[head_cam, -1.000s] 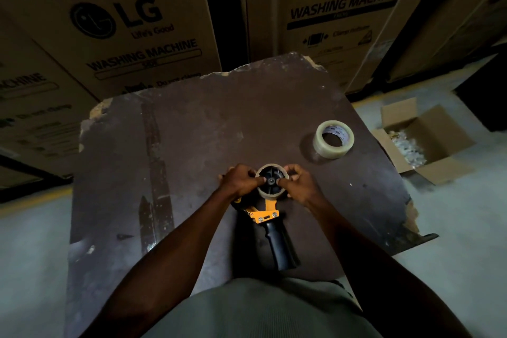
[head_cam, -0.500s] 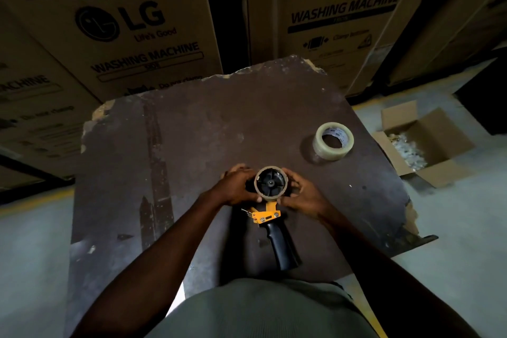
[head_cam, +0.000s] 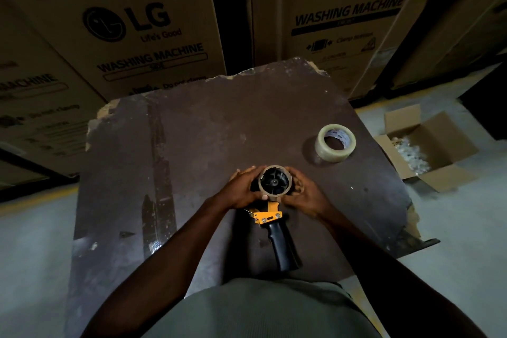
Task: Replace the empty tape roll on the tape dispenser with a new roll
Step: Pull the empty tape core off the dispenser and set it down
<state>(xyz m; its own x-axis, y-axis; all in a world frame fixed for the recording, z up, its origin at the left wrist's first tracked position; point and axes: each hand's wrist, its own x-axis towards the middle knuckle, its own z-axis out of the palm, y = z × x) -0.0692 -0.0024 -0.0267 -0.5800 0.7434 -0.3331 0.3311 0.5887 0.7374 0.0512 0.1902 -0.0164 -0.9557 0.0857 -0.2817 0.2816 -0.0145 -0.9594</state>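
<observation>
A tape dispenser (head_cam: 277, 230) with a yellow frame and black handle lies on the dark board (head_cam: 192, 151), handle toward me. On its black hub sits the empty cardboard core (head_cam: 274, 196), a thin brown ring. My left hand (head_cam: 242, 186) grips the ring's left side and my right hand (head_cam: 304, 192) cups its right side. A new roll of clear tape (head_cam: 336, 144) lies flat on the board, up and to the right of my hands, untouched.
Tall cardboard washing-machine boxes (head_cam: 131, 35) stand behind the board. An open small carton (head_cam: 428, 145) with white filling sits on the floor at the right. The board's edges are chipped, and grey floor (head_cam: 33, 255) shows on both sides.
Both hands have slid further around the empty core, from pinching its rim to wrapping its sides. The core and dispenser head sit slightly higher in view. The new roll has not moved.
</observation>
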